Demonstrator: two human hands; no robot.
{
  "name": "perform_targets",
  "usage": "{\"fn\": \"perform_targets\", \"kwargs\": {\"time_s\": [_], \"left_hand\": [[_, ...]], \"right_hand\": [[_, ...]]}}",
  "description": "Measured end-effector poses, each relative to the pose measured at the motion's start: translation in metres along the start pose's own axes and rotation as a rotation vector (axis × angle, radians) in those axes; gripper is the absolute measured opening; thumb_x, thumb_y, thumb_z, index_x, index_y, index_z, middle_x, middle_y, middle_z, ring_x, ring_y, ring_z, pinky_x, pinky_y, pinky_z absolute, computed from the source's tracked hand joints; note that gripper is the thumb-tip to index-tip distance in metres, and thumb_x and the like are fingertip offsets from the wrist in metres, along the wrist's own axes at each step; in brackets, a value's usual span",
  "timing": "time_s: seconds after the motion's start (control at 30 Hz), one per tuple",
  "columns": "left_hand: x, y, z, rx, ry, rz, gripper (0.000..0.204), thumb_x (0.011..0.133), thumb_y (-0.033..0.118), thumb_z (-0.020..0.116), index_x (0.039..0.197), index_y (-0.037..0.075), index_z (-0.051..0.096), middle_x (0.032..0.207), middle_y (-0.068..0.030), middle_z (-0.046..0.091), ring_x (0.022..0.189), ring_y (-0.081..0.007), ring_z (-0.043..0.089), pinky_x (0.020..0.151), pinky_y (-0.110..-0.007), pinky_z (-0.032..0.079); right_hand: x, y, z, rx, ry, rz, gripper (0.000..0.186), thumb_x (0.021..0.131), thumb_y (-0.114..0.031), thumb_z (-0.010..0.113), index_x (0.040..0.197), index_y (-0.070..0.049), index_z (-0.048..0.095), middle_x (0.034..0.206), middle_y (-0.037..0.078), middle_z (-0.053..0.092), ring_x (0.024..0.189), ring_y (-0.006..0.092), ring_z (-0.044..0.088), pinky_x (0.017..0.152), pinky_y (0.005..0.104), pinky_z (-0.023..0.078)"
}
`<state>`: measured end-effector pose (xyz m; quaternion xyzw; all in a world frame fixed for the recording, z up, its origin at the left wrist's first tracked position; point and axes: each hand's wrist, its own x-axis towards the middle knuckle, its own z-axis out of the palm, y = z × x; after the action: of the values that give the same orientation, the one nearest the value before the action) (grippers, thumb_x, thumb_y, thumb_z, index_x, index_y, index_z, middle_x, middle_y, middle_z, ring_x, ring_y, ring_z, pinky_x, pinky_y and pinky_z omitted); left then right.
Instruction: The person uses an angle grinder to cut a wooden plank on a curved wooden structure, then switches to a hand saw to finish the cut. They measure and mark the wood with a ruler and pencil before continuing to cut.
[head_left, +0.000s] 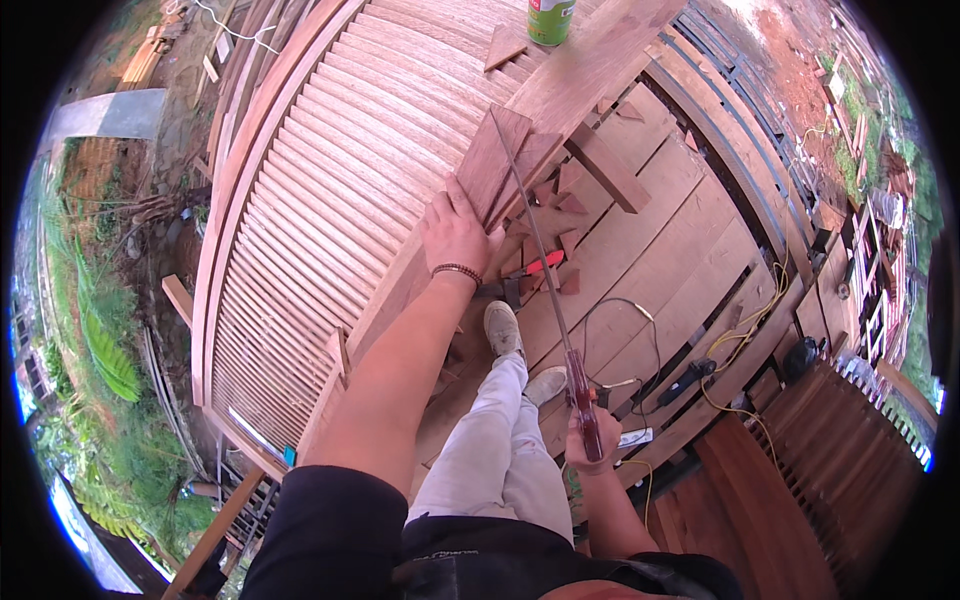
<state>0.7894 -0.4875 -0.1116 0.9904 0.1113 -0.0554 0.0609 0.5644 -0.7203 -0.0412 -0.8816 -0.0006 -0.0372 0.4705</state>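
A short reddish-brown board (490, 150) lies across the rail of a large slatted wooden panel (350, 130). My left hand (455, 228) grips this board at its near end, fingers over the top and thumb at the side. In my right hand (590, 445) is a handsaw (581, 400), held by its glossy brown handle. Its long thin blade runs up and away, crossing the board's right side near the far end. Whether the teeth are in a cut cannot be made out. Another wood piece (540, 150) sits just right of the board.
Triangular offcuts (571, 204) and a red-handled tool (545, 262) lie below on the plank floor (620, 280). A green can (550, 22) stands on the panel's far end. A wooden bar (610, 170) juts right. Yellow cable (745, 340) and a black power tool (688, 382) lie right.
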Motion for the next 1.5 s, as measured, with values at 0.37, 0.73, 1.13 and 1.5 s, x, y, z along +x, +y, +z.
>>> {"fn": "perform_targets", "kwargs": {"time_s": [0.37, 0.73, 1.13, 1.5], "left_hand": [[0.0, -0.005, 0.003, -0.006, -0.005, -0.002, 0.116, 0.073, 0.048, 0.083, 0.158, -0.005, 0.024, 0.126, -0.0182, 0.052, 0.119, -0.0344, 0.052, 0.102, -0.046, 0.044], [0.001, -0.003, 0.002, -0.016, -0.05, 0.003, 0.117, 0.073, 0.047, 0.084, 0.158, -0.005, 0.023, 0.123, -0.0168, 0.051, 0.116, -0.0328, 0.053, 0.099, -0.045, 0.044], [-0.002, -0.002, -0.002, -0.048, -0.039, 0.026, 0.114, 0.074, 0.043, 0.084, 0.157, -0.008, 0.025, 0.122, -0.0171, 0.051, 0.115, -0.0331, 0.051, 0.1, -0.045, 0.042], [0.001, 0.003, -0.003, -0.019, -0.076, 0.022, 0.115, 0.074, 0.045, 0.084, 0.157, -0.008, 0.023, 0.125, -0.0182, 0.051, 0.118, -0.0344, 0.051, 0.103, -0.045, 0.042]], "right_hand": [[0.0, 0.006, 0.007, 0.086, 0.01, 0.037, 0.007, 0.083, -0.002, 0.066, 0.09, -0.002, 0.068, 0.069, 0.013, 0.064, 0.059, 0.0311, 0.065, 0.057, 0.0387, 0.052], [0.085, 0.006, 0.049, 0.133, 0.028, 0.003, 0.008, 0.077, -0.002, 0.066, 0.086, -0.003, 0.066, 0.072, 0.013, 0.067, 0.064, 0.0295, 0.069, 0.061, 0.0366, 0.054], [0.123, 0.0, 0.066, 0.215, 0.017, 0.16, 0.007, 0.083, -0.006, 0.068, 0.089, -0.002, 0.066, 0.07, 0.015, 0.065, 0.059, 0.0263, 0.066, 0.057, 0.0348, 0.051], [0.15, 0.003, 0.072, 0.248, 0.013, 0.125, 0.008, 0.081, -0.006, 0.067, 0.088, -0.003, 0.067, 0.072, 0.013, 0.066, 0.06, 0.0313, 0.067, 0.056, 0.037, 0.052]]}}
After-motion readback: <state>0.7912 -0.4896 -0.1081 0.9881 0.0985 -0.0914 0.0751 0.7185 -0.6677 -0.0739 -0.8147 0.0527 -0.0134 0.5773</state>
